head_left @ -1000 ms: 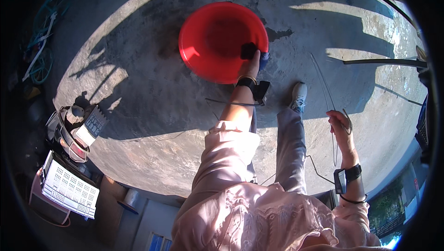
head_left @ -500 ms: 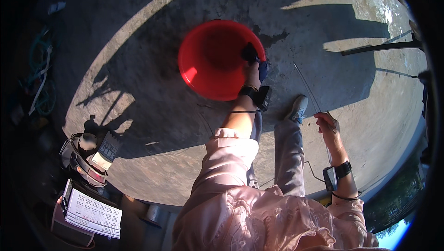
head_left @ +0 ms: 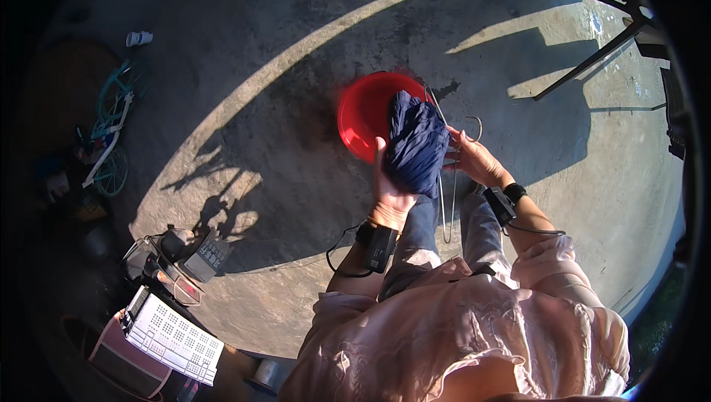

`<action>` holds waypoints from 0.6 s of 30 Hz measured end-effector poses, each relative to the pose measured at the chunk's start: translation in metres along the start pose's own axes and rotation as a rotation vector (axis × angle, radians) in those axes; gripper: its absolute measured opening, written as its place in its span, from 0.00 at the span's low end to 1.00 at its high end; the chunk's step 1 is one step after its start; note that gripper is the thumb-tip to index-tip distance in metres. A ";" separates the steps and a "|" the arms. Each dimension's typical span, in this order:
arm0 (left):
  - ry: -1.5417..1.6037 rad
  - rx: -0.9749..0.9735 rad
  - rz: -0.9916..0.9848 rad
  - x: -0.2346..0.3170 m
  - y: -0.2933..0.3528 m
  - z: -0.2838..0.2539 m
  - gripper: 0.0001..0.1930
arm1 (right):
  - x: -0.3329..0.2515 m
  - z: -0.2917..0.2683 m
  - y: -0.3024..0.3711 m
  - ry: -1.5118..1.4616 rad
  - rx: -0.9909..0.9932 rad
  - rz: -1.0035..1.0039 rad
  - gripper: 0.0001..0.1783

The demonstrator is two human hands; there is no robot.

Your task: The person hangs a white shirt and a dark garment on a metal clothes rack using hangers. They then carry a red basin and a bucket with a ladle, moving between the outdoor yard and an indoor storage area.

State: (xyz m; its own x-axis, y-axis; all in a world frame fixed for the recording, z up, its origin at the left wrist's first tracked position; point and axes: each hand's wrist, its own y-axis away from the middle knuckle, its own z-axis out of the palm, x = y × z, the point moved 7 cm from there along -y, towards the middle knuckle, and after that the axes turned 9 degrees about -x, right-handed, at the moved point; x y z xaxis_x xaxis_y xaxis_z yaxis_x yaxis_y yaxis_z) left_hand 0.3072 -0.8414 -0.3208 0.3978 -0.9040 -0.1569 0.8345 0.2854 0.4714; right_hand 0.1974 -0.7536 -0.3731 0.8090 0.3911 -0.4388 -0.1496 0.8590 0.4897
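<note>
A bunched dark blue cloth garment (head_left: pixel 416 143) hangs in front of me, over the near right part of a red plastic basin (head_left: pixel 361 117). My left hand (head_left: pixel 391 193) supports it from below and the left, its thumb standing up along the side and the other fingers mostly hidden under the fabric. Against the garment's right side, my right hand (head_left: pixel 478 159) grips a thin wire clothes hanger (head_left: pixel 480 129), whose hook points away to the right. The cloth hides part of the basin's inside.
On the left lie a small teal bicycle (head_left: pixel 111 161) and a white cup (head_left: pixel 139 38). Nearer stand a bag of items (head_left: pixel 167 272) and a white printed sheet (head_left: pixel 174 335). A dark metal frame (head_left: pixel 592 58) rises at the far right above the concrete floor.
My left hand has lifted the dark blue garment out of the basin and toward me. My right hand has brought the hanger leftward, up to the garment. The whole view has shifted.
</note>
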 end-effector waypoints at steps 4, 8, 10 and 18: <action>0.067 -0.196 -0.031 -0.017 0.029 0.061 0.31 | -0.042 0.083 -0.019 -0.275 -0.165 -0.229 0.44; -0.163 0.056 -0.235 -0.019 0.052 0.088 0.29 | -0.100 0.154 -0.012 -0.373 -0.389 -0.392 0.33; -0.486 0.153 -0.187 -0.002 0.060 0.100 0.31 | -0.117 0.179 -0.005 -0.100 -0.426 -0.299 0.29; -1.506 -0.019 -0.056 0.024 0.047 0.143 0.24 | -0.169 0.211 -0.024 1.333 0.353 -0.333 0.18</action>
State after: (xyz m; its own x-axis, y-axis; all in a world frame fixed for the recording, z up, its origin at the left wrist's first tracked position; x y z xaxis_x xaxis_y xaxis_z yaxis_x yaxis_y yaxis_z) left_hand 0.3012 -0.8952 -0.1789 -0.3762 -0.3821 0.8440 0.8441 0.2342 0.4823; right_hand 0.1845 -0.9103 -0.1521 -0.3858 0.3738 -0.8435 0.2467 0.9228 0.2961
